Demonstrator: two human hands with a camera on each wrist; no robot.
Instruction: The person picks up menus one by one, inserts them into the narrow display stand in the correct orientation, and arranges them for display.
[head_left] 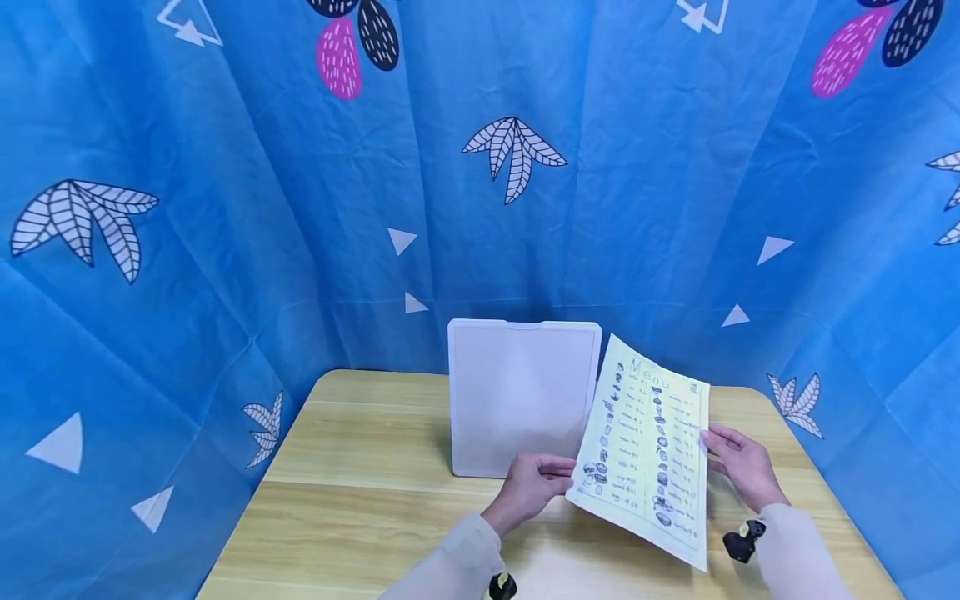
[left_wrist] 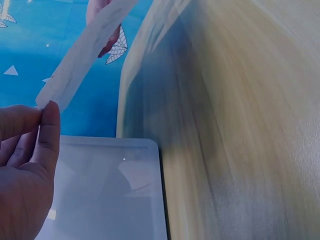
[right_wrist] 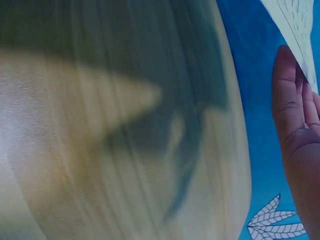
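Observation:
A pale yellow sheet of paper (head_left: pixel 647 454) headed "Menu", with two columns of small drawings and handwriting, is held tilted above the table. My left hand (head_left: pixel 528 492) pinches its lower left edge between thumb and fingers; the left wrist view shows this hand (left_wrist: pixel 30 155) gripping the sheet (left_wrist: pixel 82 55) by its end. At the right edge, my right hand (head_left: pixel 744 467) holds the paper with the thumb in front and fingers behind. Just behind the left hand is a white, round-cornered panel (head_left: pixel 522 400) with a raised border, partly overlapped by the sheet.
The light wood table (head_left: pixel 345 492) runs beneath both hands, and the sheet casts a shadow on it. A blue patterned curtain (head_left: pixel 517 250) hangs close along its back and sides.

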